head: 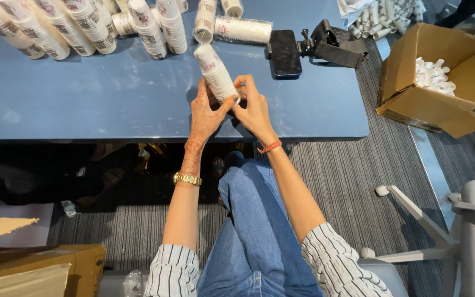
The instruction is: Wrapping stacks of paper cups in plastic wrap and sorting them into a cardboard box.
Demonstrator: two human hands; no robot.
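I am looking down over the blue counter [111, 104], which is carrying long rows of stacked paper cups [72, 25] along its far edge, with a dark phone [285, 52] on a folding stand just beyond my hands and an open cardboard box [441, 77] of white pieces sitting on the carpet to the right. Over the near edge of the counter I am holding one short stack of cups [215, 71], tilted with its closed end pointing away and its open rim toward me. My left hand [204, 113] is wrapping around the lower part of the stack, fingers closed on it, while my right hand [254, 107] is pinching at the rim of the nearest cup, thumb and forefinger curled tight there. I judge I am midway through working a cup at the rim end of the stack; the next move is calling for a firm left grip and a fine, straight pull or push from the right fingertips so the thin rim is not crushing
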